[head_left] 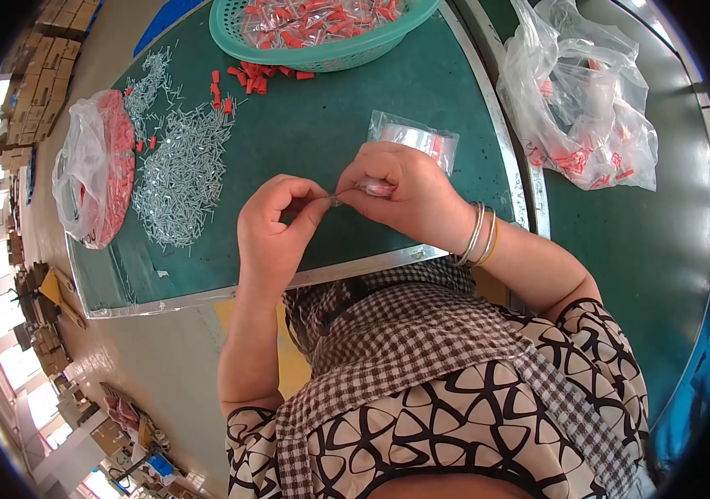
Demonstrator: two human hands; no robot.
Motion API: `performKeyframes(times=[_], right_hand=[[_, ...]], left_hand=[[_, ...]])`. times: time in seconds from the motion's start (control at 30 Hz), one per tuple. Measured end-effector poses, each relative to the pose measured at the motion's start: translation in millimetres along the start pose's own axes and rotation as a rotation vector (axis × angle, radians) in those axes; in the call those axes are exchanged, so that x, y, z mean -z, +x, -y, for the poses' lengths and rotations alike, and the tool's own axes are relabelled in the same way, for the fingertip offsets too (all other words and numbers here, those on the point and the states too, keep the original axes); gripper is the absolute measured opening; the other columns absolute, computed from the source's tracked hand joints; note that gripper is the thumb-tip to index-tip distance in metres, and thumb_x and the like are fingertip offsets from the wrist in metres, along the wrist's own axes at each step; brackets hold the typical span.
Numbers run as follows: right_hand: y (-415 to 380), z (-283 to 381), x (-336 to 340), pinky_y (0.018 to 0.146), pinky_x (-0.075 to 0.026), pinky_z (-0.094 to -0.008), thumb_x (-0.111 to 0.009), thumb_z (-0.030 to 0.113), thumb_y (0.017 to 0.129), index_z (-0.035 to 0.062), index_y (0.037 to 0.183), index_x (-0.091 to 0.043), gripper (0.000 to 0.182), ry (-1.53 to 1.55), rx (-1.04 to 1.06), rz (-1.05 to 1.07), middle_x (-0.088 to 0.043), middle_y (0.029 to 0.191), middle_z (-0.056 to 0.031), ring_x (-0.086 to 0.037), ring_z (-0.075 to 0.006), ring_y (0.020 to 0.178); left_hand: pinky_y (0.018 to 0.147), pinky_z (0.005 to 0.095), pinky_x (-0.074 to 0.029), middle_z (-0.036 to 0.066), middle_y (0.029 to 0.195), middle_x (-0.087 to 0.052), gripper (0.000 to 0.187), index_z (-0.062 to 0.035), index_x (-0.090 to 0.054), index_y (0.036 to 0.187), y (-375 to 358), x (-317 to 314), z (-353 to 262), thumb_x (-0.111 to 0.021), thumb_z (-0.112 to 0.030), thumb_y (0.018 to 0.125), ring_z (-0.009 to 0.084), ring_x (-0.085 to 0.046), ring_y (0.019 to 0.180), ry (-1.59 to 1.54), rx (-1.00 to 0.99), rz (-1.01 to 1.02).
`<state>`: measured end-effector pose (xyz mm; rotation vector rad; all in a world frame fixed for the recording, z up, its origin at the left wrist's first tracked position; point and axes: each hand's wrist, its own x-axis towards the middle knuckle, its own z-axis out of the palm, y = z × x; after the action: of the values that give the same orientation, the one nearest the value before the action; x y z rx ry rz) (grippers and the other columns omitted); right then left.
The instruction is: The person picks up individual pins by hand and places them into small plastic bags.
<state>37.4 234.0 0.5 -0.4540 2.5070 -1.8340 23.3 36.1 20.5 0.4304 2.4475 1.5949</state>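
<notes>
My left hand (276, 229) and my right hand (417, 195) meet above the green table, both with thumb and finger pinched on the edge of a small clear plastic bag (377, 187). Something pinkish shows inside the bag, partly hidden by my right fingers. Just beyond my right hand lies a larger clear packet (440, 145) of flat bags. To the left of my left hand is a heap of metal screws (178, 175), with loose red plugs (253, 79) further up. A green basket (321, 56) at the top holds filled bags with red pieces.
A clear bag full of red plugs (118, 166) lies at the table's left edge. On the adjoining surface at the right sits a crumpled plastic bag (579, 116). The metal-trimmed table edge (334, 272) runs in front of my body. Stacked cartons (43, 75) stand at far left.
</notes>
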Motion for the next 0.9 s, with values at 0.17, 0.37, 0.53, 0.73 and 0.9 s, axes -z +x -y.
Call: performKeyframes(times=[0.17,0.37,0.53,0.73,0.9], right_hand=[[1,-1,-1,0.066,-0.045,-0.029,-0.069,0.005,0.082,0.0043,0.089,-0.069,0.007,0.095,-0.085,0.023,-0.059,0.079,-0.005,-0.056,-0.0169,0.072],[2,-1,6,0.064,-0.049,-0.0294,-0.069,0.01,0.082,0.0054,0.091,-0.069,0.01,0.058,-0.128,0.05,-0.062,0.084,-0.0075,-0.059,-0.0194,0.072],[5,-5,8,0.049,-0.044,-0.0223,-0.066,0.011,0.088,0.0048,0.092,-0.068,0.007,0.229,-0.263,0.083,-0.056,0.08,-0.0011,-0.053,-0.0077,0.061],[9,-36,11,0.055,-0.043,-0.0207,-0.059,0.016,0.095,0.0038,0.116,-0.058,0.024,1.486,-0.439,0.271,-0.055,0.084,0.0001,-0.056,-0.0071,0.068],[9,-24,11,0.078,-0.052,-0.0308,-0.054,0.011,0.097,0.0035,0.126,-0.053,0.03,1.494,-0.51,0.134,-0.061,0.099,-0.0061,-0.061,-0.0133,0.089]], left_hand=[[0.061,0.0204,-0.043,0.001,0.079,-0.059,0.008,0.0017,-0.06,0.084,1,3,1,-0.064,0.008,0.081,0.0068,-0.055,0.067,0.001,0.019,-0.003],[0.063,0.0222,-0.045,0.003,0.078,-0.059,0.008,0.0024,-0.061,0.085,1,5,5,-0.064,0.007,0.08,0.0091,-0.055,0.068,-0.02,-0.015,-0.017],[0.06,0.0204,-0.043,0.001,0.079,-0.056,0.005,0.0004,-0.06,0.084,7,11,3,-0.063,0.004,0.084,0.0066,-0.053,0.066,-0.004,-0.037,-0.009],[0.074,0.022,-0.046,0.003,0.092,-0.063,0.024,0.0004,-0.062,0.111,86,27,-50,-0.064,-0.008,0.089,0.0078,-0.056,0.075,-0.336,-0.144,-0.358],[0.067,0.0225,-0.047,0.002,0.085,-0.066,0.013,-0.0014,-0.068,0.097,70,13,-43,-0.067,-0.003,0.084,0.0083,-0.057,0.071,0.141,-0.339,-0.406]])
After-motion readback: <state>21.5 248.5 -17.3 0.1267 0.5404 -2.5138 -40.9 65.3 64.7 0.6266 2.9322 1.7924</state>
